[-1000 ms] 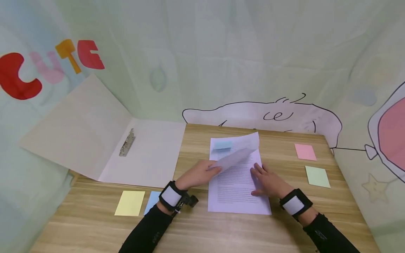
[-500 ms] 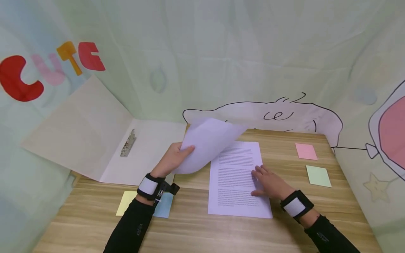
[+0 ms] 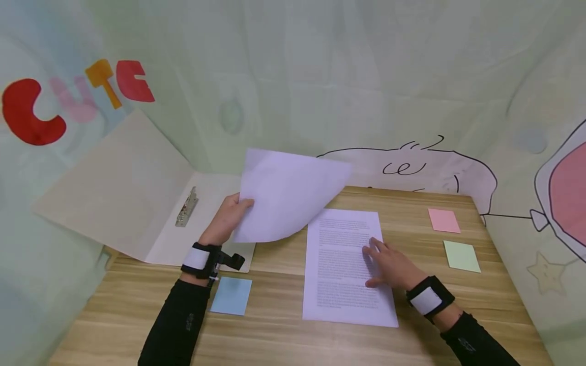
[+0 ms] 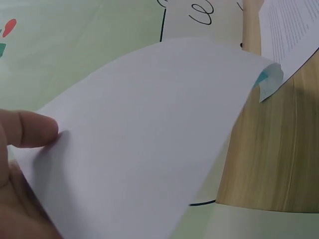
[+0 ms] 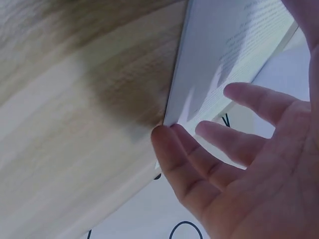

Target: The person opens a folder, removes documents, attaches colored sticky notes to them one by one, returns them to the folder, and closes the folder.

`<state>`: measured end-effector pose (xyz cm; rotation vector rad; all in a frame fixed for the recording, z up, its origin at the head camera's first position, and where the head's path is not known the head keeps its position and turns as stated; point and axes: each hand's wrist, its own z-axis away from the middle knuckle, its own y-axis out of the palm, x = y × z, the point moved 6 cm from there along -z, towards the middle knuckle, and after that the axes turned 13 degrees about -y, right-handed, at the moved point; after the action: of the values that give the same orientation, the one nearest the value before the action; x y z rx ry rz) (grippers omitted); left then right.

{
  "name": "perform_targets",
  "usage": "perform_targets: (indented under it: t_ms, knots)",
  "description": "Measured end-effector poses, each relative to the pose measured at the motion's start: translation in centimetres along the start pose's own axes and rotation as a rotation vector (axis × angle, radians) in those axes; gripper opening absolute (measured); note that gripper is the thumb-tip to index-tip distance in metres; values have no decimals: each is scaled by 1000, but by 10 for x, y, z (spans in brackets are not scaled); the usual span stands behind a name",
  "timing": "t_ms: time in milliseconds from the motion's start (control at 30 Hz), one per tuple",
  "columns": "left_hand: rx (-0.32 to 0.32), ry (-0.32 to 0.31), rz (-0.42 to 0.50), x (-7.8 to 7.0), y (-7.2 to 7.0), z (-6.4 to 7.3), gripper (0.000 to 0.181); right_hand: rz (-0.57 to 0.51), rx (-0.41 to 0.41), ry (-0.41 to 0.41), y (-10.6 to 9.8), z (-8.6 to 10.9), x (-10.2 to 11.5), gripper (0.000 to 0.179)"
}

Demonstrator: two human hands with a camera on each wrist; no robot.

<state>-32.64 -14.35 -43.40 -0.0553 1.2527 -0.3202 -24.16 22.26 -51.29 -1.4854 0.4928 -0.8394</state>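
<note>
My left hand (image 3: pixel 225 219) pinches the lower left edge of a raised paper sheet (image 3: pixel 288 195), its blank side showing. In the left wrist view the thumb lies on that sheet, and a bit of blue (image 4: pixel 261 78) shows inside its curled far corner. Printed pages (image 3: pixel 339 274) lie flat on the table. At their right edge is my right hand (image 3: pixel 394 267), fingers spread and slightly bent; in the right wrist view the fingertips (image 5: pixel 162 137) meet the edge of the pages. Left of the raised sheet stands an open folder (image 3: pixel 119 188) with a metal clip (image 3: pixel 186 208).
A blue sticky note (image 3: pixel 231 296) lies near the left forearm. Pink (image 3: pixel 443 220) and green (image 3: pixel 462 255) sticky notes lie at the right of the wooden table (image 3: pixel 274 335). A printed cloth (image 3: pixel 293 76) hangs behind, close to the table's back edge.
My left hand has lifted the top sheet off the pages and carried it left toward the folder. The left arm now covers the yellow sticky note. My right hand has stayed in place.
</note>
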Motion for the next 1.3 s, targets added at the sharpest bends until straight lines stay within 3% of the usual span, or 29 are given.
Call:
perform_targets:
  t_ms: [233, 400, 533, 700, 1000, 1167, 1300]
  knots:
    - [-128, -20, -23, 6, -24, -17, 44, 35, -14, -59, 2, -1, 2, 84]
    - [-159, -79, -18, 10, -38, -31, 46, -6, -31, -16, 0, -5, 1, 71]
    - [-155, -147, -57, 15, -44, -43, 48, -46, -14, 17, 1, -6, 0, 74]
    - [-143, -229, -85, 25, -49, -58, 48, -61, -4, -13, 1, -5, 3, 83]
    - [-104, -350, -108, 55, -55, -84, 55, -28, 31, -26, 0, -3, 3, 98]
    - [-122, -371, -133, 68, -58, -95, 54, -38, 37, -24, -1, -2, 5, 97]
    - [-138, -358, -224, 71, -57, -100, 51, -37, 33, -42, -1, -2, 8, 93]
